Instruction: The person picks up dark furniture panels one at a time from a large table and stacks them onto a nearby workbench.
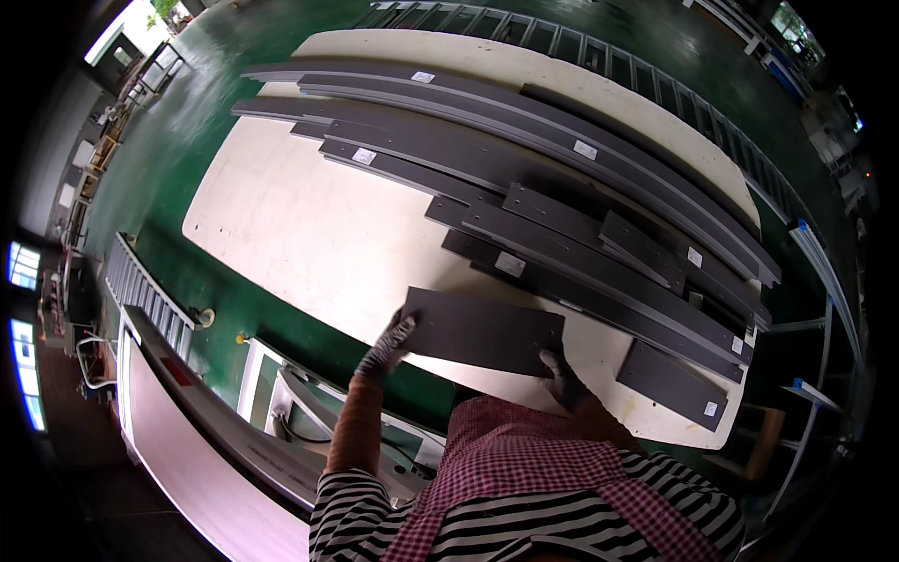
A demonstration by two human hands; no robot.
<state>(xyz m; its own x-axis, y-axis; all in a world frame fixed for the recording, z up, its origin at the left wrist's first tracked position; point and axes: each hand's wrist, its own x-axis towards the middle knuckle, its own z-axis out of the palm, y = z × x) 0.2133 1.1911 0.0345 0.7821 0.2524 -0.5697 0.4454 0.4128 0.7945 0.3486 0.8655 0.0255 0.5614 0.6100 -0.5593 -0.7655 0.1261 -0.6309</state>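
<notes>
Between my two gloved hands I hold a dark grey rectangular panel (482, 331) over the near edge of the white table (290, 215). My left hand (396, 339) grips the panel's left end, its fingers closed at the edge. At the lower right corner, my right hand (562, 377) is closed on the same panel, with the thumb on top. A similar short panel (670, 386) with a white label lies on the table to the right. Just beyond my hands lie several long dark grey boards (599, 281), partly stacked and overlapping.
Longer dark boards (449, 94) with white labels run across the table's far side. A roller conveyor (599, 56) stands behind the table, and another roller section (150, 281) at left. Pale panels (201, 440) and a white frame (267, 384) stand at lower left. Metal racks (824, 328) are at right.
</notes>
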